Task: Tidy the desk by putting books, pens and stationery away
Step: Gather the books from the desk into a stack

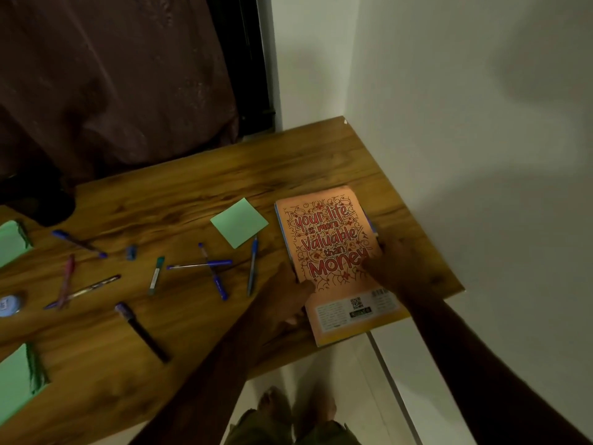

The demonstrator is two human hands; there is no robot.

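While both hands flank the orange book (333, 252) at the right corner of the tabletop (192, 194), the pens (199, 265) lie loose to the left.
Right hand (390, 261) sits on the book's right side, thumb laid on the cover, fingers seemingly wrapped over the edge and holding it; left hand (288, 295) is against the left edge, though in this dim blur I cannot tell whether its fingers are curled or flat; the book tops some lower books (280, 229), blue edges peeking out, and its near end overhangs the tabletop. That's the risk: a one-sided pull could tip the lot onto the floor, or skid the top book off those beneath; a green sticky note (239, 222) and the pens lie just beside the left forearm, so a careless sweep could roll them off too.
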